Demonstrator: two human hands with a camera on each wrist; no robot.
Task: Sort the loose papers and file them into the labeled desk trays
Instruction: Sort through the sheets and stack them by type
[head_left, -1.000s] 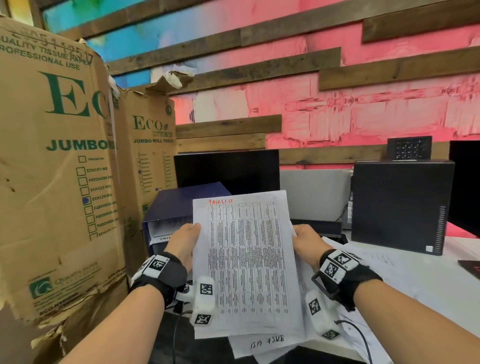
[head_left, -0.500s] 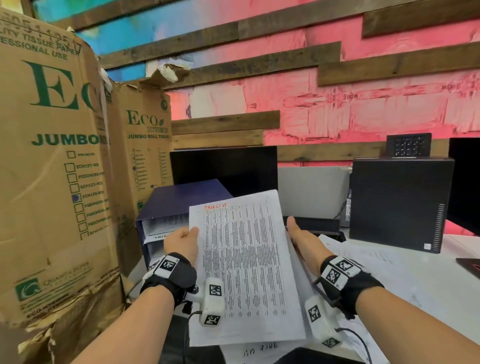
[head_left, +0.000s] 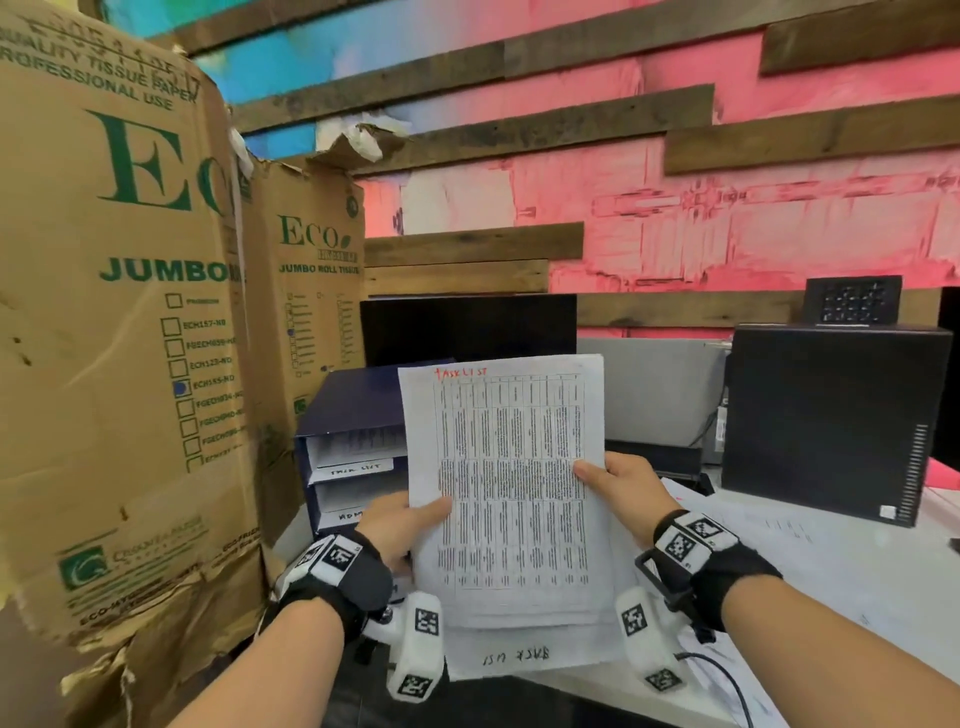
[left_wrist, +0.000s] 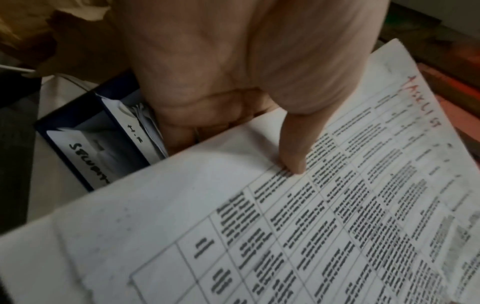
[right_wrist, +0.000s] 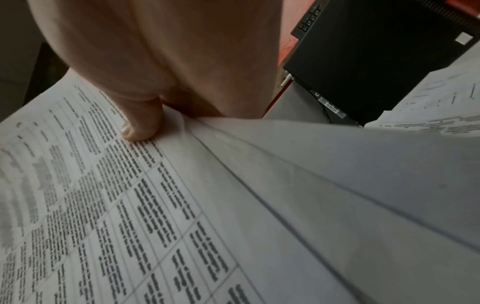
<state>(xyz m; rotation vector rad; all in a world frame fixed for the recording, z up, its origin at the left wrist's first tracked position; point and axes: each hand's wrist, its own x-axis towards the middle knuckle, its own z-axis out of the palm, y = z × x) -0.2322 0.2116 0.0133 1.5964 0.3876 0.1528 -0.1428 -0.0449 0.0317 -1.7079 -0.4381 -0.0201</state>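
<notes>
White "TASK LIST" sheets (head_left: 511, 488) pinched upright, thumbs in front, by left hand (head_left: 400, 525) and right hand (head_left: 626, 488); probably squared for the matching labeled tray (head_left: 353, 457).

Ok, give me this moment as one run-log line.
phase: sorting | left hand: holds paper stack left edge | right hand: holds right edge | top sheet: "TASK LIST" | tray unit: left, behind stack | filed: not yet
</notes>
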